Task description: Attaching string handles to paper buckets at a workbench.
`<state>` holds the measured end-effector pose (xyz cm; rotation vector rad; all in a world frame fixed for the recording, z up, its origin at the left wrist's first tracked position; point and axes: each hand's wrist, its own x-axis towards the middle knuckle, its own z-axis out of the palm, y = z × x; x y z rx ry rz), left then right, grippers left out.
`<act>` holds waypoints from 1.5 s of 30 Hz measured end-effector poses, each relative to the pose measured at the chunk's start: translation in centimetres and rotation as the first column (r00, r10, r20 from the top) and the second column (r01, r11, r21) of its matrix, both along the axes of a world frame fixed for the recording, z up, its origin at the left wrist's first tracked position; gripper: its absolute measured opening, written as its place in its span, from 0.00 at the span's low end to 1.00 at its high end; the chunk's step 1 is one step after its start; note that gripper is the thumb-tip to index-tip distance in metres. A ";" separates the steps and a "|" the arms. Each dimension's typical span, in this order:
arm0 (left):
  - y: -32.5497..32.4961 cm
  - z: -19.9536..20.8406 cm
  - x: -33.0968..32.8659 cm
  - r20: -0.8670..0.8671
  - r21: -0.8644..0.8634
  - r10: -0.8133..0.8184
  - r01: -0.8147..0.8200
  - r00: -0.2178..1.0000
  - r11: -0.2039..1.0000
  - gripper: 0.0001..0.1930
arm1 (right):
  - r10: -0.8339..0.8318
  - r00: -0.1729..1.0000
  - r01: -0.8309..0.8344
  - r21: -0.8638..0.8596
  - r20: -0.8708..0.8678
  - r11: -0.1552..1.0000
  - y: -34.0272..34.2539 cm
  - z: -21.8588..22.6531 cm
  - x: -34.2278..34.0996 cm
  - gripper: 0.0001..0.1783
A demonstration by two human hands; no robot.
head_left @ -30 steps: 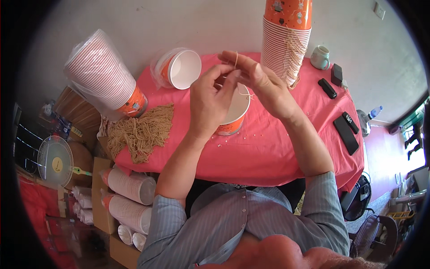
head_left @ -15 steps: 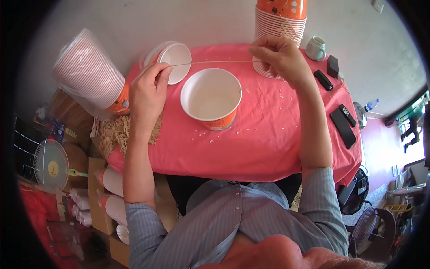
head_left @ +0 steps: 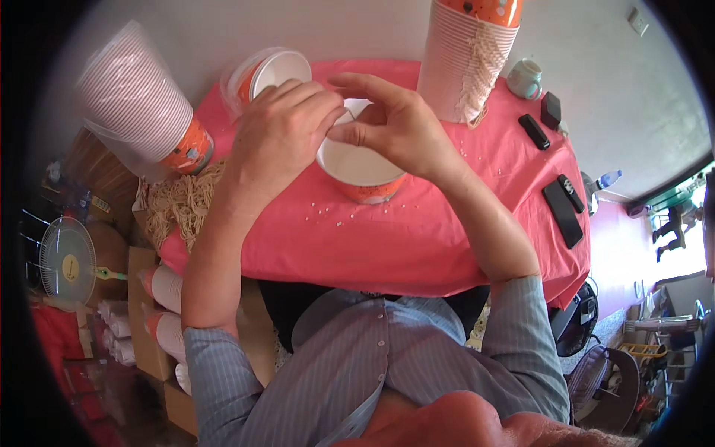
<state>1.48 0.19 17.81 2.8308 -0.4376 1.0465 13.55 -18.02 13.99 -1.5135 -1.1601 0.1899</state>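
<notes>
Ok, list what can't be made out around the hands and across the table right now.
- Head view: whatever the left hand may grip, hidden by its own back.
- Head view: parts of the front tub's rim, behind the left hand and right hand.
- Head view: the tan strand bundle's right end, behind the left forearm.
- Head view: the tall stack's top, cut off by the upper edge.
- Head view: white specks, too small to identify.

Matt paper tub [head_left: 372,191], wrinkled tablecloth [head_left: 357,253], plastic wrap [head_left: 132,89] — glossy

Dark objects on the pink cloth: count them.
4, toward the right end: block by the mug, oblong device below it, then flat slab and slim piece side by side. Others may be hidden.
</notes>
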 end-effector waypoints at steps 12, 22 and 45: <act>1.2 -1.6 0.1 -0.017 -0.202 0.158 -0.158 0.987 0.967 0.12 | -0.227 0.964 0.217 0.082 0.140 0.973 0.4 -0.5 1.8 0.08; 5.3 -9.8 2.9 -0.559 -0.779 -0.227 -0.411 0.798 0.474 0.18 | -0.282 0.959 0.280 -0.253 0.030 0.926 0.1 -1.7 6.0 0.14; 3.7 -13.0 7.0 0.020 -0.988 -0.390 0.077 0.920 0.130 0.25 | -0.600 0.785 0.503 0.406 0.155 0.763 0.6 -2.3 7.2 0.08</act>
